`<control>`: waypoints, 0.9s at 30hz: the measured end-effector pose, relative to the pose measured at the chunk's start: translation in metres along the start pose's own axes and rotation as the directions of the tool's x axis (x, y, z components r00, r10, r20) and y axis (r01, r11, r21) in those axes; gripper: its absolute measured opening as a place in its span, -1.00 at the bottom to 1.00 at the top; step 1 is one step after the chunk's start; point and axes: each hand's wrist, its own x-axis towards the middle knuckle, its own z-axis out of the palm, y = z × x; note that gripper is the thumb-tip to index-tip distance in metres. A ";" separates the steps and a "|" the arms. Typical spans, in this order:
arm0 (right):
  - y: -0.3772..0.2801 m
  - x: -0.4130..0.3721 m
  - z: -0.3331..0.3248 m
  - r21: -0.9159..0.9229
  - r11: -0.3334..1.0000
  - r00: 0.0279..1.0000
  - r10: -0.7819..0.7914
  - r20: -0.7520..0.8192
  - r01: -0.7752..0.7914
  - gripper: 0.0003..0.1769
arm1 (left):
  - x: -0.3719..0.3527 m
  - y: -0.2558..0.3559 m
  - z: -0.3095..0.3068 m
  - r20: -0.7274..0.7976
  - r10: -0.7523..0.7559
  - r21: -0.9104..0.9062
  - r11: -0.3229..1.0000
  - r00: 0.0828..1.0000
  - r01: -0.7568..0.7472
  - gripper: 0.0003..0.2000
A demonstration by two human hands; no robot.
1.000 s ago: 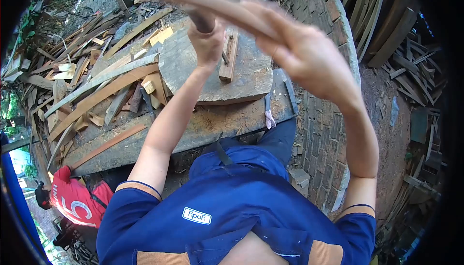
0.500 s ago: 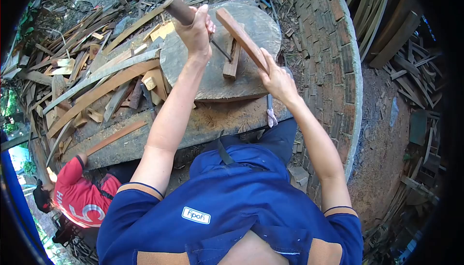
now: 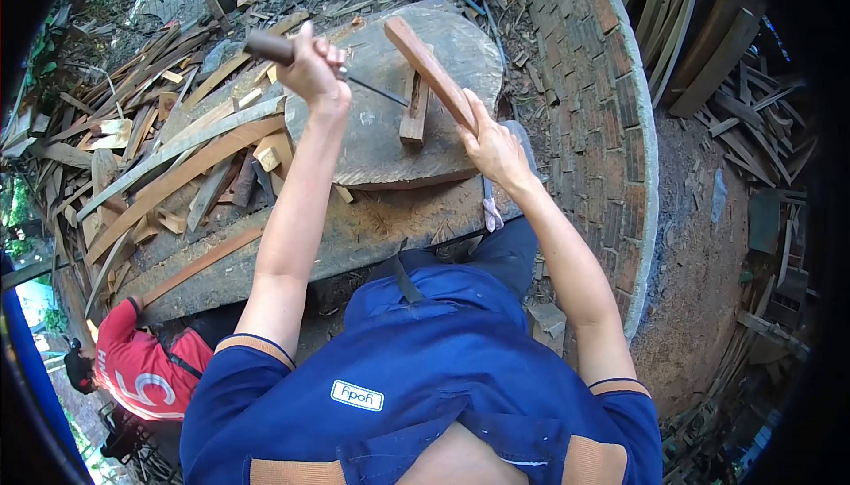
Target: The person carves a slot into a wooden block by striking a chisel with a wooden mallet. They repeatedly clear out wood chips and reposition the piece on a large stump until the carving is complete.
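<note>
Chisel [image 3: 268,47] is clamped in the closed left hand [image 3: 313,71], tip at the wood block [image 3: 413,124] on the round slab [image 3: 359,144]. Closed right hand [image 3: 498,150] grips the wooden bar [image 3: 431,69]. Versus the earlier frame, the chisel leans farther left.

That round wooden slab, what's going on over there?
The left hand grips a dark-handled chisel, its shaft slanting down to a slotted wood block on the round slab. The right hand holds a wooden bar that passes over the block in this view; whether they touch, I can't tell. Off to the left, a person in red has a hand at a long strip.
</note>
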 end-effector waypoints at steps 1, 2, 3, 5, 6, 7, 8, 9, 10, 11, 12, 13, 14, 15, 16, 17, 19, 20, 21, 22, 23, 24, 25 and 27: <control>0.000 0.002 0.000 -0.002 1.000 1.000 -0.010 -0.012 0.010 -0.26 | -0.009 0.003 0.010 0.078 0.021 0.045 0.999 0.997 -0.024 -0.81; -0.002 0.003 0.000 0.000 1.000 1.000 -0.017 -0.016 0.017 -0.26 | -0.016 0.004 0.017 0.160 0.038 0.087 0.995 0.986 -0.053 -0.81; -0.002 0.002 0.000 0.001 1.000 1.000 -0.018 -0.012 0.018 -0.26 | -0.021 0.002 0.018 0.239 0.038 0.137 0.988 0.970 -0.073 -0.78; -0.002 0.001 -0.002 0.002 1.000 1.000 -0.009 -0.015 0.009 -0.26 | -0.026 -0.006 0.022 0.300 0.024 0.123 0.990 0.954 -0.064 -0.78; -0.004 0.000 -0.003 -0.007 1.000 1.000 -0.003 -0.010 0.003 -0.26 | -0.028 -0.010 0.024 0.311 0.013 0.126 0.990 0.950 -0.054 -0.78; -0.005 0.000 -0.003 -0.014 1.000 1.000 0.002 -0.003 -0.002 -0.26 | -0.030 -0.013 0.024 0.313 0.008 0.126 0.991 0.950 -0.050 -0.78; -0.005 0.000 -0.002 -0.014 1.000 1.000 0.006 -0.004 -0.006 -0.26 | -0.031 -0.016 0.024 0.343 0.033 0.176 0.979 0.939 -0.099 -0.78; -0.004 0.000 -0.002 -0.013 1.000 1.000 0.001 -0.006 -0.001 -0.26 | -0.032 -0.018 0.027 0.373 0.056 0.224 0.963 0.926 -0.148 -0.77; -0.003 0.000 -0.001 -0.012 1.000 1.000 -0.003 -0.007 0.003 -0.25 | -0.032 -0.020 0.030 0.374 0.052 0.224 0.964 0.926 -0.145 -0.77; -0.002 -0.001 0.000 -0.011 1.000 1.000 -0.002 -0.004 0.002 -0.25 | -0.033 -0.022 0.032 0.426 0.063 0.313 0.926 0.903 -0.212 -0.79; -0.001 -0.001 0.001 -0.009 1.000 1.000 -0.001 -0.014 0.001 -0.25 | -0.034 -0.024 0.035 0.477 0.070 0.393 0.875 0.876 -0.284 -0.80; -0.002 0.000 0.001 -0.009 1.000 1.000 -0.002 -0.027 0.002 -0.25 | -0.036 -0.026 0.037 0.519 0.061 0.406 0.861 0.853 -0.308 -0.85; -0.002 0.000 0.001 -0.010 1.000 1.000 -0.007 -0.029 0.007 -0.25 | -0.025 -0.044 0.033 0.578 0.140 0.421 0.793 0.804 -0.441 -0.86; -0.003 0.000 -0.001 -0.026 1.000 1.000 -0.002 -0.007 0.001 -0.27 | -0.030 -0.050 0.036 0.577 0.188 0.418 0.768 0.795 -0.486 -0.86; -0.004 0.000 -0.005 -0.045 0.999 1.000 0.003 0.013 -0.003 -0.29 | -0.032 -0.055 0.039 0.577 0.238 0.412 0.741 0.782 -0.530 -0.86; -0.005 0.003 -0.011 -0.051 0.999 1.000 -0.003 0.005 0.003 -0.29 | -0.034 -0.056 0.039 0.576 0.248 0.403 0.743 0.779 -0.534 -0.86; -0.013 0.010 -0.034 0.387 0.911 0.967 0.045 0.250 -0.142 -0.30 | -0.040 -0.052 0.038 0.495 0.284 0.365 0.789 0.821 -0.494 -0.84; -0.016 0.014 -0.048 0.403 0.898 0.959 0.065 0.275 -0.176 -0.31 | -0.040 -0.049 0.037 0.491 0.289 0.367 0.787 0.822 -0.496 -0.84; -0.031 0.011 -0.064 0.411 0.911 0.994 -0.016 0.104 -0.028 -0.30 | -0.042 -0.043 0.036 0.442 0.282 0.343 0.824 0.852 -0.450 -0.83; -0.036 0.013 -0.081 0.423 0.896 0.989 -0.151 0.008 0.133 -0.31 | -0.044 -0.040 0.031 0.392 0.265 0.319 0.859 0.881 -0.400 -0.83; -0.067 -0.007 -0.115 0.478 0.854 0.978 -0.201 -0.062 0.206 -0.30 | -0.037 -0.042 0.025 0.399 0.297 0.348 0.827 0.867 -0.443 -0.80; -0.080 -0.014 -0.131 0.456 0.814 0.930 -0.274 -0.244 0.360 -0.26 | -0.039 -0.041 0.022 0.396 0.293 0.357 0.824 0.870 -0.440 -0.80; -0.097 -0.024 -0.148 0.425 0.769 0.871 -0.350 -0.344 0.477 -0.27 | -0.041 -0.039 0.023 0.371 0.269 0.343 0.849 0.889 -0.401 -0.79; -0.114 -0.039 -0.164 0.276 0.699 0.726 -0.498 -0.473 0.660 -0.39 | -0.045 -0.033 0.028 0.344 0.226 0.293 0.896 0.911 -0.333 -0.84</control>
